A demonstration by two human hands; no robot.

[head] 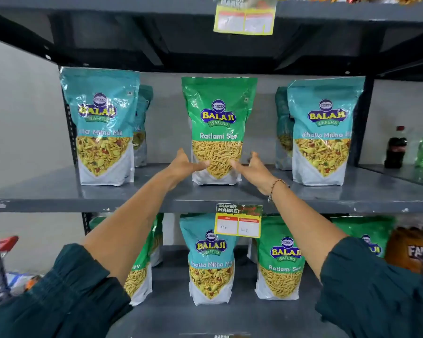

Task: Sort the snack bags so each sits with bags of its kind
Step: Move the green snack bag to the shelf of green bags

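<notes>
Both hands flank the green bag (219,128) low down, open, fingertips touching its front; the left hand (185,164) is at its lower left, the right hand (253,170) at its lower right, neither closed around it; the bag stands upright at the middle of the middle shelf (59,193), labelled Ratlami Sev; to its left stands a teal bag (100,128) of Khatta Mitha Mix with another partly hidden behind it; to its right a second teal pair, the front one (324,132) upright, well apart from the green bag; nothing stands between the hands and the green bag; a price tag (238,220) hangs from the shelf edge below the right wrist; on the lower shelf a teal bag (211,259) stands between green ones, one (280,262) to its right, one (139,276) half hidden by the left forearm; bottles (396,148) stand on the far right.
</notes>
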